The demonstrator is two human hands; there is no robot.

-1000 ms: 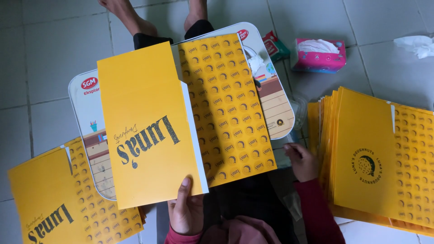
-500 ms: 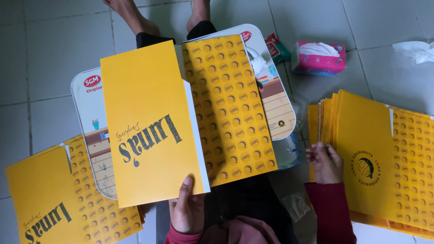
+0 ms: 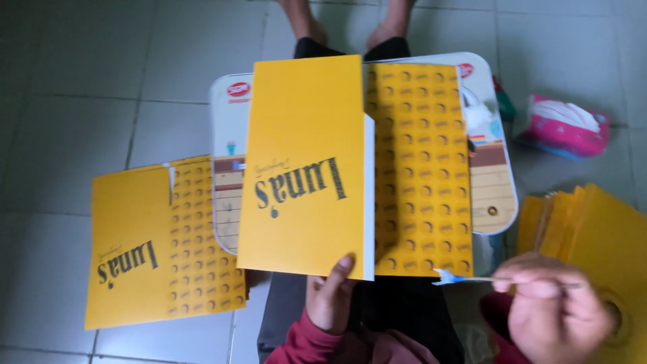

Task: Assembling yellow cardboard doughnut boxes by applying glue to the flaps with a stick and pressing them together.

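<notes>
A yellow printed cardboard sheet lies partly folded on a small white lap table over my legs. My left hand holds its near edge, thumb on top of the folded flap. My right hand is at the lower right, pinching a thin stick with a blue-white tip that points at the sheet's near right corner.
A second folded yellow sheet lies on the tiled floor at left. A stack of yellow sheets sits at right. A pink tissue pack lies at the far right. My bare feet show beyond the table.
My right hand has left the stack at right and come nearer, now holding the thin stick toward the sheet. The view has shifted right. My left hand keeps its hold.
</notes>
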